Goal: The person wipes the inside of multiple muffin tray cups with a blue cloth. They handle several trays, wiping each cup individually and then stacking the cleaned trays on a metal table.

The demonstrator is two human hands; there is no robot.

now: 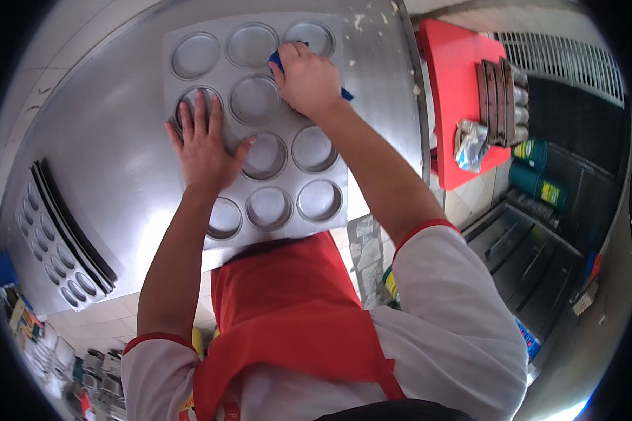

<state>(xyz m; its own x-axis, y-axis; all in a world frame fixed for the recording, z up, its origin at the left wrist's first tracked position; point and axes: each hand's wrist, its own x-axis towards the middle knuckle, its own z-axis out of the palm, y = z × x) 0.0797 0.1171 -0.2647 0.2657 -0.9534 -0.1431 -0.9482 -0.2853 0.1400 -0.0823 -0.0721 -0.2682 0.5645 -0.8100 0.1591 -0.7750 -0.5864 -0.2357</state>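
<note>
1. The right hand [309, 81] curls closed around a blue cloth [277, 62], over the muffin pan [293, 179] lying beneath both hands.
2. The left hand [207, 158] spreads open on the pan, gripping nothing.
3. Wiping seems under way; which cups are finished, which remain, cannot be told.

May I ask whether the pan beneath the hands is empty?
Empty where visible: the pan shows bare cup bottoms; left hand and right hand hide some.
</note>
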